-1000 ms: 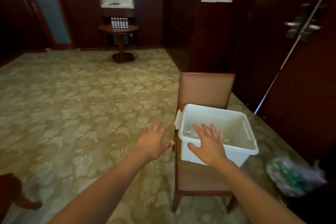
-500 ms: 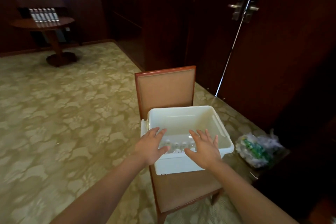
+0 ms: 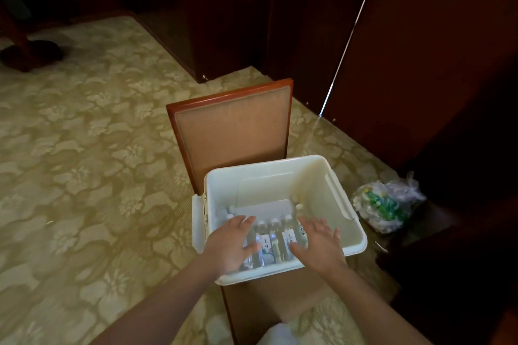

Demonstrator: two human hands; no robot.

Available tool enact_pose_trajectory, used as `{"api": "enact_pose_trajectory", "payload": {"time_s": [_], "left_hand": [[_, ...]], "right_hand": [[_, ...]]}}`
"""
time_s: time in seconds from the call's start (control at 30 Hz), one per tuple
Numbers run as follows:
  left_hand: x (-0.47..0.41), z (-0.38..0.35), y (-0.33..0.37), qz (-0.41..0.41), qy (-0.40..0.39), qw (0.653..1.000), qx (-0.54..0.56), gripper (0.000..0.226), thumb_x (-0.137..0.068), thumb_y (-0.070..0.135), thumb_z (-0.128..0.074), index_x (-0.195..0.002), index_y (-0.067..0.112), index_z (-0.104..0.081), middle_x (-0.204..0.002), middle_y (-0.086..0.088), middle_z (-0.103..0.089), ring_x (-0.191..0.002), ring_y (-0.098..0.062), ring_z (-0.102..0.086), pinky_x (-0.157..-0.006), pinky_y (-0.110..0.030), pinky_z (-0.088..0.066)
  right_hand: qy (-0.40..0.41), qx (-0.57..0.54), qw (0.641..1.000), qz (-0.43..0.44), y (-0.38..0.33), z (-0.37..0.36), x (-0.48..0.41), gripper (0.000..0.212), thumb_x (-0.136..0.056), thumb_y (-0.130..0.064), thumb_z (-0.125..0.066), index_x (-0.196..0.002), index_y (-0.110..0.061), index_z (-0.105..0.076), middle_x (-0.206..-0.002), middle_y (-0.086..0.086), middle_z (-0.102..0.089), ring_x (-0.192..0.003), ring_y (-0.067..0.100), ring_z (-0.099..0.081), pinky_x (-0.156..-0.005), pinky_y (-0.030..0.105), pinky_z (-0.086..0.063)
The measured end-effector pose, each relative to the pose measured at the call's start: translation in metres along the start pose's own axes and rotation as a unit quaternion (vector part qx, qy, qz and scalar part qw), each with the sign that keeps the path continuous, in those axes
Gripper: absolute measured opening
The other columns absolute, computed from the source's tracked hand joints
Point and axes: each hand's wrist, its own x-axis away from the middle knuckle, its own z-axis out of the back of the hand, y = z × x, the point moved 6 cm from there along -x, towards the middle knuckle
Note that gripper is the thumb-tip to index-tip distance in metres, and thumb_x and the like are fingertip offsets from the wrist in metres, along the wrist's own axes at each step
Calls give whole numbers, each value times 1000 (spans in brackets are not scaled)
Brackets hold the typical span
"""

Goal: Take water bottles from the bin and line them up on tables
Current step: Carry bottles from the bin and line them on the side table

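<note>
Head view. White bin (image 3: 266, 176) sits on a chair (image 3: 232, 131) seat. Water bottles (image 3: 276, 241) lie side by side on the bin floor, against its 6 o'clock wall. Left hand (image 3: 229, 244) and right hand (image 3: 316, 246) hover over them, fingers spread, holding nothing. Step, as I read it: reaching in to pick. Next move calls for each hand to close round a bottle. Crumpled bag (image 3: 386, 204) on the floor at the bin's 3 o'clock.

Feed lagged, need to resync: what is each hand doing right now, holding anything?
Left hand: open, fingers spread over the water bottles in the bin, holding nothing.
Right hand: open, fingers spread over the water bottles, holding nothing.
</note>
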Motion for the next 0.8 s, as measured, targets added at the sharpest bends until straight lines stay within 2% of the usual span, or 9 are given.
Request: {"api": "enact_pose_trajectory", "payload": {"time_s": [0.17, 0.27, 0.4, 0.67, 0.8], "left_hand": [[-58, -24, -4, 39, -43, 998, 26, 68, -98, 53, -42, -155, 30, -14, -161, 3, -22, -146, -19, -27, -113, -40, -35], [-93, -43, -11, 79, -70, 993, 44, 68, -96, 52, -45, -154, 30, -16, -159, 4, -27, -143, -19, -32, -110, -40, -37], [-133, -70, -24, 113, -110, 986, 58, 68, -96, 51, -46, -154, 31, -17, -155, 5, -31, -137, -18, -39, -104, -38, -43], [-201, -124, -49, 160, -152, 974, 52, 67, -94, 51, -51, -150, 26, -26, -154, 1, -35, -142, -21, -33, -110, -35, -31], [-229, -149, -55, 152, -159, 975, 42, 65, -95, 48, -51, -151, 27, -26, -155, 4, -33, -145, -20, -25, -115, -35, -21]], "right_hand": [[-56, 3, 998, 8, 21, -16, -63, 75, -93, -53, -48, -157, -33, -16, -165, -2, -18, -153, 22, -8, -123, 52, -1], [-114, 6, 993, 17, 35, -30, -104, 75, -94, -52, -48, -158, -32, -14, -166, -2, -15, -154, 22, -5, -123, 50, -1], [-174, 22, 984, 36, 53, -51, -156, 76, -95, -53, -49, -158, -32, -12, -166, -1, -14, -154, 26, -3, -123, 51, -8], [-265, 47, 962, 48, 84, -109, -239, 73, -92, -48, -52, -156, -33, -20, -163, 3, -23, -152, 27, -11, -123, 50, -12], [-288, 71, 951, 83, 84, -131, -268, 72, -94, -46, -51, -157, -31, -18, -165, 3, -18, -154, 28, -5, -122, 49, -3]]}}
